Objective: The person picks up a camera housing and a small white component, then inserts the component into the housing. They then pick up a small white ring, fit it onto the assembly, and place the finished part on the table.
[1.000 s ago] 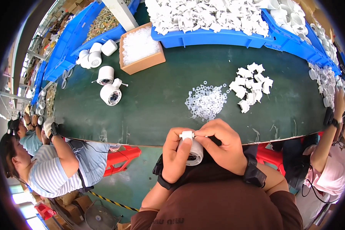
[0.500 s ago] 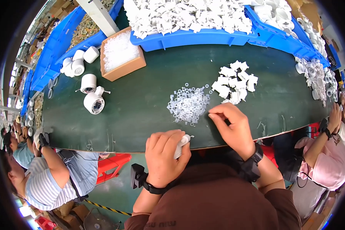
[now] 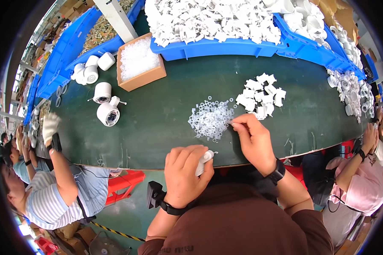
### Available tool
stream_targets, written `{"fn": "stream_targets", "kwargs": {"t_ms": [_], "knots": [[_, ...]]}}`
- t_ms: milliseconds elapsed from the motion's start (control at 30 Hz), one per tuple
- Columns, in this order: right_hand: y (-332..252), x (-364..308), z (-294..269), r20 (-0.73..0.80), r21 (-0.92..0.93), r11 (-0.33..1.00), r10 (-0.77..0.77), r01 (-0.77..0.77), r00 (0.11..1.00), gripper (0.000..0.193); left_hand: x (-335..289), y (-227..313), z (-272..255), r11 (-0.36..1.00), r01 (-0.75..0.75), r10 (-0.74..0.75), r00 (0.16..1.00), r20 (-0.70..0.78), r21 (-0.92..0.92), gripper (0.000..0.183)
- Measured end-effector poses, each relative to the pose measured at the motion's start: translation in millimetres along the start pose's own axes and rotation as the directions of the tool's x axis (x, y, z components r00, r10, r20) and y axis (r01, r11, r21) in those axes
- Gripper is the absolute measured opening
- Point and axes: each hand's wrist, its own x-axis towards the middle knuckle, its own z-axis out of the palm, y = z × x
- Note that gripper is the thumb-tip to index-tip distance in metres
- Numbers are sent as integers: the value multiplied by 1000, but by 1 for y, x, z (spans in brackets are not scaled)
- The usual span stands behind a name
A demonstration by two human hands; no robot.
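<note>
My left hand [image 3: 184,175] is curled around a small white plastic fitting [image 3: 207,156] at the table's front edge; its rounded end and a thin stub show past my fingers. My right hand [image 3: 256,144] pinches thumb and forefinger together beside the pile of small translucent rings [image 3: 210,119]. Whatever lies between those fingertips is too small to make out. Beyond my right hand, several white plastic clips [image 3: 261,95] lie in a loose heap.
Blue bins [image 3: 217,50] of white parts line the back. A cardboard box [image 3: 142,78] holds clear pieces. White camera-like housings [image 3: 108,114] stand at left. White fittings [image 3: 349,91] are piled at far right. Co-workers sit on both sides; one's gloved hand [image 3: 51,127] is at left.
My right hand stays pinched at the ring pile's edge, and my left keeps its hold on the fitting. The left co-worker's gloved hand has risen. The whole view has shifted slightly.
</note>
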Motion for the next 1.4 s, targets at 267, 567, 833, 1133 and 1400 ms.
{"fn": "stream_targets", "kwargs": {"t_ms": [267,567,833,1133,1400], "knots": [[-31,-23,-13,385,584,736,119,-341,915,19,2,1,-1,1000,2,-1,999,45,-18,30],[-35,-20,6,499,572,722,71,-390,864,21,-4,-6,1,999,-6,7,1000,27,-45,37],[-35,-27,19,533,576,665,135,-475,835,16,-10,-9,8,995,-49,43,997,-62,-89,43],[-42,-28,20,471,628,612,193,-481,861,18,-17,-14,15,991,-72,51,982,-183,-109,37],[-42,-28,22,536,529,670,213,-522,817,18,-12,-19,-5,985,-105,100,994,-44,-134,33]]}}
